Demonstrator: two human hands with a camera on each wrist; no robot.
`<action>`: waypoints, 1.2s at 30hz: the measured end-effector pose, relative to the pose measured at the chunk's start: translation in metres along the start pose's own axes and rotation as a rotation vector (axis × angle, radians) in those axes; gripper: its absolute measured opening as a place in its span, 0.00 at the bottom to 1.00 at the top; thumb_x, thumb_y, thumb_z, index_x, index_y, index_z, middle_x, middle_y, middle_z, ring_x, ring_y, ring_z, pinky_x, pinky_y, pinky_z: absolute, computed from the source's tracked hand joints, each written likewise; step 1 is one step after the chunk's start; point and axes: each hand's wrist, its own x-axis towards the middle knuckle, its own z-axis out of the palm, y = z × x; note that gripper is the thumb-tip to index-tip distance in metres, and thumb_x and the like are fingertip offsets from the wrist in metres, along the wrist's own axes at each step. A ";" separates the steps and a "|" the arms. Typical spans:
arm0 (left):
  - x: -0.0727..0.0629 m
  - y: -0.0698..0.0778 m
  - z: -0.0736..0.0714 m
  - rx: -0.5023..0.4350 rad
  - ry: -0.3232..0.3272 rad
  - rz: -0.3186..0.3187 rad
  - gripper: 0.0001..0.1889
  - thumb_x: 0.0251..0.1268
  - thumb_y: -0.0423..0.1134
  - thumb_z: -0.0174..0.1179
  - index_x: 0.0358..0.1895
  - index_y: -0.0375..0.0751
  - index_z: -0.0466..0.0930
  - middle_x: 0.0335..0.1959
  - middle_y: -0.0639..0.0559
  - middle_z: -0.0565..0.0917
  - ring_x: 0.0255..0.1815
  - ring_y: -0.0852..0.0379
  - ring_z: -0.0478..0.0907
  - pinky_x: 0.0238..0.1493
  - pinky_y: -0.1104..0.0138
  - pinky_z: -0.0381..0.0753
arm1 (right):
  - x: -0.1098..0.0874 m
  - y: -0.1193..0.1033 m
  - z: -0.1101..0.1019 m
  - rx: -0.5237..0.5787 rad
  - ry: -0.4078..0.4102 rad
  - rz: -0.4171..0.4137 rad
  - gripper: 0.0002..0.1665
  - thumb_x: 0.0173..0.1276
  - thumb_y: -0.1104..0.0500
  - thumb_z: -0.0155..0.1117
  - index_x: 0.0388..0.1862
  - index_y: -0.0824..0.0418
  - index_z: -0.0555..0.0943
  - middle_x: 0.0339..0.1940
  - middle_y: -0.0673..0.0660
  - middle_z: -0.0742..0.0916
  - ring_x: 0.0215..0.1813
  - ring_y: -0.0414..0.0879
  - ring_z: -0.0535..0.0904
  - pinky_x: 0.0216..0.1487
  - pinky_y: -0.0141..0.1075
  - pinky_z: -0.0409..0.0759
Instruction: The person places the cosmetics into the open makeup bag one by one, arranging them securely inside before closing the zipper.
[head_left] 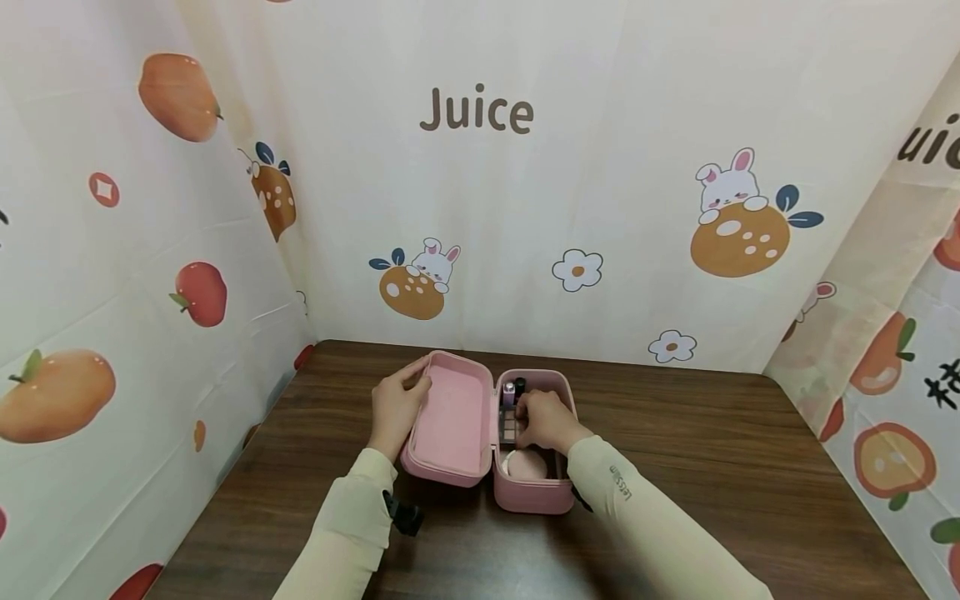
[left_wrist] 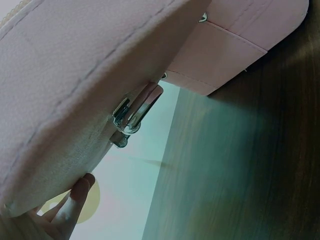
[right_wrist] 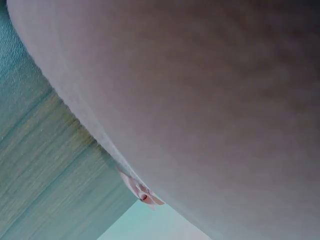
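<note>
A pink cosmetic case stands open on the table, its lid point(head_left: 453, 417) swung to the left and its base point(head_left: 534, 497) on the right. My left hand point(head_left: 396, 408) grips the lid's outer left edge, with the thumb at the rim. In the left wrist view, fingertips point(left_wrist: 82, 187) press the lid's edge near a metal clasp point(left_wrist: 131, 116). Inside the base, my right hand point(head_left: 551, 421) has its fingers curled at the edge of an eyeshadow palette point(head_left: 508, 427), pinching it. The case's pink side point(right_wrist: 165, 110) fills most of the right wrist view.
In the base, a small purple-capped bottle point(head_left: 509, 392) and a black-capped item point(head_left: 520, 385) stand behind the palette. A round pale compact point(head_left: 525, 464) lies at the front. The brown wooden table point(head_left: 675, 467) meets a printed curtain point(head_left: 510, 200) at the back and sides.
</note>
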 end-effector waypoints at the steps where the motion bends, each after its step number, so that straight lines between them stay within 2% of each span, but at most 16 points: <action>1: 0.000 0.000 0.000 -0.002 0.000 -0.001 0.19 0.65 0.40 0.62 0.60 0.52 0.82 0.58 0.52 0.83 0.32 0.54 0.72 0.32 0.67 0.67 | -0.001 0.000 -0.001 -0.002 -0.002 -0.004 0.18 0.39 0.64 0.80 0.31 0.60 0.81 0.27 0.51 0.82 0.31 0.45 0.74 0.39 0.40 0.76; 5: 0.000 0.001 0.000 -0.007 -0.001 -0.004 0.20 0.65 0.39 0.62 0.60 0.52 0.82 0.58 0.52 0.83 0.42 0.52 0.77 0.37 0.64 0.71 | -0.002 -0.001 -0.002 -0.019 -0.013 -0.006 0.20 0.39 0.65 0.80 0.33 0.61 0.82 0.32 0.54 0.82 0.36 0.48 0.75 0.44 0.44 0.77; 6: -0.001 0.001 0.000 -0.013 -0.003 -0.008 0.20 0.65 0.39 0.62 0.60 0.52 0.82 0.59 0.52 0.82 0.41 0.49 0.77 0.36 0.61 0.72 | -0.002 -0.001 -0.003 -0.022 -0.015 -0.007 0.20 0.39 0.66 0.80 0.33 0.62 0.82 0.32 0.54 0.82 0.36 0.49 0.75 0.45 0.45 0.77; 9: -0.001 0.001 0.000 -0.012 -0.003 -0.010 0.20 0.65 0.40 0.62 0.60 0.52 0.82 0.59 0.52 0.82 0.52 0.48 0.80 0.46 0.58 0.77 | -0.002 -0.001 -0.003 -0.027 -0.021 -0.007 0.21 0.39 0.66 0.81 0.34 0.62 0.82 0.33 0.54 0.83 0.37 0.49 0.76 0.46 0.45 0.78; 11: -0.001 0.001 0.000 -0.018 -0.006 -0.013 0.20 0.65 0.40 0.62 0.60 0.52 0.82 0.59 0.52 0.82 0.52 0.46 0.80 0.47 0.57 0.77 | -0.001 -0.001 -0.002 -0.027 -0.024 -0.007 0.21 0.39 0.66 0.81 0.34 0.62 0.82 0.34 0.54 0.84 0.37 0.48 0.76 0.46 0.44 0.78; 12: -0.001 0.001 0.000 -0.019 -0.007 -0.015 0.20 0.65 0.40 0.62 0.60 0.52 0.82 0.59 0.52 0.82 0.49 0.47 0.80 0.45 0.58 0.76 | -0.001 -0.001 -0.002 -0.028 -0.025 -0.009 0.21 0.39 0.66 0.81 0.35 0.62 0.82 0.34 0.54 0.84 0.36 0.47 0.76 0.45 0.43 0.78; 13: -0.001 0.001 0.000 -0.011 -0.003 -0.012 0.20 0.65 0.40 0.62 0.60 0.52 0.82 0.59 0.52 0.82 0.51 0.49 0.80 0.46 0.61 0.76 | -0.001 -0.001 -0.002 -0.029 -0.026 -0.011 0.21 0.39 0.66 0.81 0.35 0.62 0.83 0.33 0.54 0.84 0.36 0.47 0.76 0.45 0.43 0.79; 16: -0.001 0.001 0.000 -0.015 -0.003 -0.015 0.19 0.65 0.39 0.62 0.60 0.53 0.82 0.58 0.52 0.83 0.39 0.49 0.77 0.35 0.63 0.70 | -0.001 0.000 -0.002 -0.027 -0.028 -0.019 0.21 0.39 0.67 0.81 0.35 0.63 0.82 0.33 0.54 0.84 0.35 0.46 0.76 0.44 0.42 0.79; 18: -0.001 0.001 0.000 -0.009 0.002 -0.014 0.19 0.65 0.40 0.62 0.60 0.53 0.82 0.58 0.53 0.83 0.43 0.51 0.79 0.37 0.65 0.71 | -0.001 -0.001 -0.002 -0.032 -0.028 -0.023 0.22 0.39 0.66 0.82 0.35 0.62 0.82 0.32 0.54 0.84 0.35 0.46 0.77 0.44 0.43 0.79; 20: 0.000 0.001 0.000 -0.020 -0.001 -0.016 0.19 0.65 0.40 0.62 0.60 0.53 0.82 0.59 0.52 0.83 0.43 0.50 0.78 0.37 0.62 0.71 | -0.001 -0.001 -0.002 -0.037 -0.030 -0.024 0.22 0.39 0.66 0.82 0.35 0.62 0.82 0.33 0.54 0.84 0.36 0.46 0.77 0.48 0.45 0.78; 24: 0.000 0.001 0.000 -0.034 -0.008 -0.019 0.19 0.65 0.40 0.62 0.60 0.53 0.82 0.59 0.52 0.82 0.57 0.51 0.79 0.51 0.58 0.75 | -0.001 -0.001 -0.003 -0.037 -0.037 -0.022 0.22 0.40 0.65 0.82 0.35 0.62 0.83 0.34 0.55 0.84 0.39 0.47 0.78 0.54 0.48 0.76; 27: 0.000 0.000 0.000 -0.041 -0.012 -0.016 0.19 0.65 0.40 0.62 0.60 0.51 0.82 0.59 0.51 0.82 0.63 0.49 0.76 0.59 0.53 0.75 | 0.000 0.000 -0.003 -0.015 -0.044 -0.017 0.21 0.40 0.66 0.82 0.35 0.63 0.83 0.35 0.55 0.84 0.38 0.47 0.77 0.51 0.47 0.78; 30: 0.000 0.001 0.000 -0.042 -0.013 -0.013 0.19 0.65 0.40 0.62 0.60 0.50 0.82 0.59 0.50 0.82 0.66 0.47 0.74 0.63 0.51 0.73 | 0.000 0.001 -0.004 0.002 -0.052 -0.011 0.21 0.41 0.66 0.82 0.35 0.63 0.83 0.34 0.54 0.84 0.36 0.45 0.76 0.45 0.43 0.79; 36: 0.000 0.001 -0.001 -0.039 -0.010 -0.015 0.19 0.65 0.40 0.62 0.60 0.52 0.82 0.59 0.51 0.82 0.64 0.48 0.76 0.61 0.53 0.74 | 0.001 0.002 -0.004 0.006 -0.064 -0.015 0.21 0.42 0.66 0.82 0.37 0.64 0.83 0.35 0.54 0.84 0.37 0.44 0.77 0.44 0.41 0.80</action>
